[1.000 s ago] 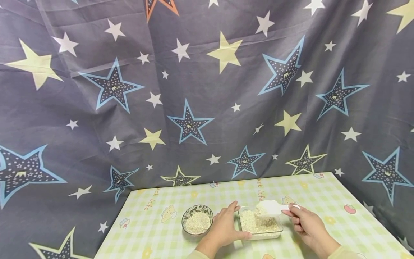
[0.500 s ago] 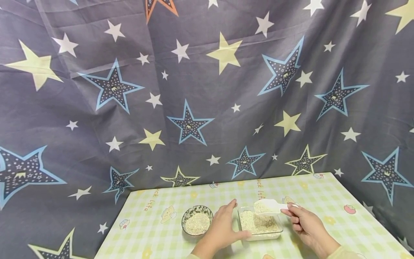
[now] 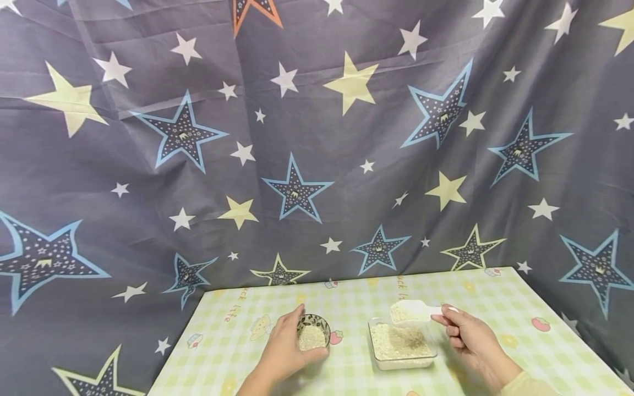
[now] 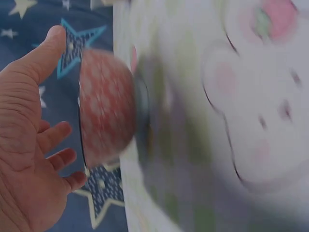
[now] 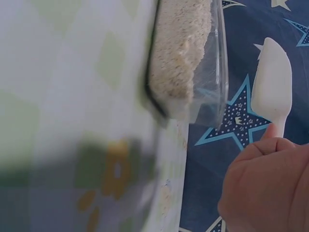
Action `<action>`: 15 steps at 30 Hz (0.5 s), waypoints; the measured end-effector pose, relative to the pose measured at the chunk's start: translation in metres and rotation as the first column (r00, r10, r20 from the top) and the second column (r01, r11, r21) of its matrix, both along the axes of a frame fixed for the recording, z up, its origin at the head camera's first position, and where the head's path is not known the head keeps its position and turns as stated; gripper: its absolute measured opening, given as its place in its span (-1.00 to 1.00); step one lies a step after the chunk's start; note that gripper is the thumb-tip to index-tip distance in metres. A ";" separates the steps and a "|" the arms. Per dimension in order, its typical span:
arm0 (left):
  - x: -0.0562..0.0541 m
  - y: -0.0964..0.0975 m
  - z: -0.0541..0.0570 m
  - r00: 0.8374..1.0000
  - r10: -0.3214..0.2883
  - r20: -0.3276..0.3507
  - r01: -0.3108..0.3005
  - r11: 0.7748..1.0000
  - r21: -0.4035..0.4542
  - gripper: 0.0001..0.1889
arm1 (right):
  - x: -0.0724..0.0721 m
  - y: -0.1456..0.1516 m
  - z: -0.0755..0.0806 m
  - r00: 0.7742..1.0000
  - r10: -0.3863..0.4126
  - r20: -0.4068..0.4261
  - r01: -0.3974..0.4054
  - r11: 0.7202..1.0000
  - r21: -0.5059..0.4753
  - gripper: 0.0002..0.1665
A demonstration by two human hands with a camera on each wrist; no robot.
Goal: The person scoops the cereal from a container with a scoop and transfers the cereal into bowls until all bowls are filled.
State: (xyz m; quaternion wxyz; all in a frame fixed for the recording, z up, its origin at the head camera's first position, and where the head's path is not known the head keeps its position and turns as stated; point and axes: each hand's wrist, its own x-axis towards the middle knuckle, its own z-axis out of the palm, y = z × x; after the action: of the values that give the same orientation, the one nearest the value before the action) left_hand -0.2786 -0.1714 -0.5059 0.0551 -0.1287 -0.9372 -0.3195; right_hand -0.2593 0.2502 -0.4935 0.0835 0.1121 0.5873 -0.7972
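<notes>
In the head view my left hand (image 3: 284,346) is beside a small bowl (image 3: 314,334) of pale oat-like flakes, thumb and fingers spread about its rim. The left wrist view shows the bowl's pink patterned outside (image 4: 107,108), with the fingers (image 4: 60,159) loosely bent next to it. My right hand (image 3: 470,341) pinches the handle of a white scoop (image 3: 411,312) heaped with flakes. The scoop is held above a clear rectangular container (image 3: 403,364), which holds more of the flakes. From the right wrist view, the white underside of the scoop (image 5: 273,79) shows.
A table (image 3: 356,297) with a green checked, cartoon-printed cloth carries the bowl and the container. A dark curtain (image 3: 317,137) with stars hangs right behind its far edge.
My left hand has left the container's side and moved left to the bowl's far side. The right hand still holds the loaded scoop over the container, slightly higher. The head view has shifted a little.
</notes>
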 end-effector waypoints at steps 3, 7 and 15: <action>0.003 -0.011 -0.003 0.999 0.035 0.013 -0.035 0.999 0.015 0.31 | -0.002 -0.006 0.006 1.000 0.007 -0.020 -0.007 1.000 -0.003 -0.43; 0.004 -0.018 -0.006 0.998 0.053 0.036 -0.053 0.998 0.019 0.33 | -0.006 -0.019 0.013 0.998 0.027 -0.048 -0.027 1.000 -0.007 -0.39; 0.002 -0.020 -0.013 0.997 0.059 0.046 -0.060 0.998 0.017 0.35 | -0.015 -0.052 0.024 0.998 -0.009 -0.055 0.009 1.000 0.002 -0.46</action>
State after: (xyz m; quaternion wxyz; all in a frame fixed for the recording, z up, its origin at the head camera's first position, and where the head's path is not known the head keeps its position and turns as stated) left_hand -0.2762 -0.1918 -0.5187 0.0443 -0.0928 -0.9386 -0.3293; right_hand -0.2747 0.1985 -0.4694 0.0637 0.0930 0.5900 -0.7995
